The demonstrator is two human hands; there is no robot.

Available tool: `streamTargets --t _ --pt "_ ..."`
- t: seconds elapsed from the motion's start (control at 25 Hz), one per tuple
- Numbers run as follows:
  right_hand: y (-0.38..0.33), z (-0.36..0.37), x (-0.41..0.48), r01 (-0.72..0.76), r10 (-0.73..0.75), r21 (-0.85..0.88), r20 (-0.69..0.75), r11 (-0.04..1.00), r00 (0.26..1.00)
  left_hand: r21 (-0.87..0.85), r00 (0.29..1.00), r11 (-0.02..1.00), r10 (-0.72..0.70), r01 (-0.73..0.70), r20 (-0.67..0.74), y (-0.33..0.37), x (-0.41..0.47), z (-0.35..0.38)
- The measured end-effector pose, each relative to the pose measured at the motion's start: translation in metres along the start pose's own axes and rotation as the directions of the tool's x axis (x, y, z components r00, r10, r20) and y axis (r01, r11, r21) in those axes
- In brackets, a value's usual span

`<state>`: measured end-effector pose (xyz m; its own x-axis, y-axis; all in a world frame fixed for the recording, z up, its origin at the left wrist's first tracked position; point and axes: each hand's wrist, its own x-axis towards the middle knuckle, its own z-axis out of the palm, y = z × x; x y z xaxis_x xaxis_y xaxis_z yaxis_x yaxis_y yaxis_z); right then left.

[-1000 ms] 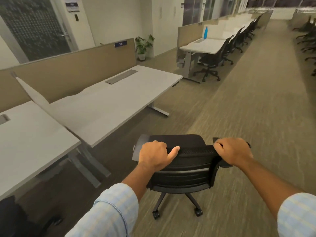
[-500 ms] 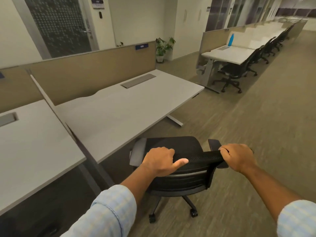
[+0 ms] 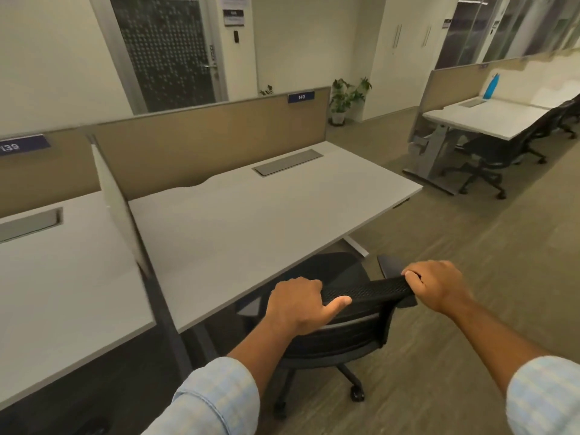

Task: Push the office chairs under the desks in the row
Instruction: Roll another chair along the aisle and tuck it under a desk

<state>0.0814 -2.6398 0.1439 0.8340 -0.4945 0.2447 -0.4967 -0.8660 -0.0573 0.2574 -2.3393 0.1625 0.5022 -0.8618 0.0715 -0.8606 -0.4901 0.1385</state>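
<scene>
A black mesh office chair stands on its castors at the near right corner of a white desk labelled 140. Its seat front and left armrest are under the desk's edge; the right armrest sticks out past it. My left hand grips the left end of the backrest's top rail, thumb pointing right along it. My right hand grips the right end of the same rail.
A second white desk labelled 139 adjoins on the left, split off by a thin divider. A tan partition backs both. Across a carpeted aisle, another desk row has black chairs and a blue bottle. A potted plant stands behind.
The chair has rolled forward and left, from the open aisle to the desk's edge, its seat front now under the top. Both hands kept their grip on the backrest.
</scene>
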Motion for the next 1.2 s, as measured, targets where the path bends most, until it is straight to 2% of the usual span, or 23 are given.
streamTargets --t 0.16,0.36,0.52,0.8,1.0,1.2 --pt "0.017 0.013 0.066 0.081 -0.081 0.023 -0.010 0.996 0.997 0.020 0.996 0.997 -0.080 0.079 0.042 -0.004 0.046 -0.002" --pt "0.039 0.034 0.138 0.228 -0.228 0.005 0.010 0.974 0.974 0.049 0.982 0.980 -0.190 0.190 -0.011 -0.001 0.087 0.010" --pt "0.064 0.049 0.175 0.307 -0.307 -0.012 -0.012 0.952 0.952 0.053 0.974 0.973 -0.224 0.225 -0.022 0.020 0.111 0.017" --pt "0.079 0.059 0.224 0.348 -0.348 0.004 0.022 0.938 0.937 0.059 0.949 0.947 -0.314 0.315 -0.028 0.028 0.141 0.014" --pt "0.072 0.049 0.223 0.416 -0.415 0.032 -0.020 0.909 0.910 0.090 0.950 0.946 -0.309 0.312 -0.044 0.029 0.143 0.011" --pt "0.073 0.052 0.233 0.393 -0.392 0.033 -0.028 0.919 0.919 0.113 0.942 0.935 -0.330 0.335 -0.064 0.028 0.152 0.006"
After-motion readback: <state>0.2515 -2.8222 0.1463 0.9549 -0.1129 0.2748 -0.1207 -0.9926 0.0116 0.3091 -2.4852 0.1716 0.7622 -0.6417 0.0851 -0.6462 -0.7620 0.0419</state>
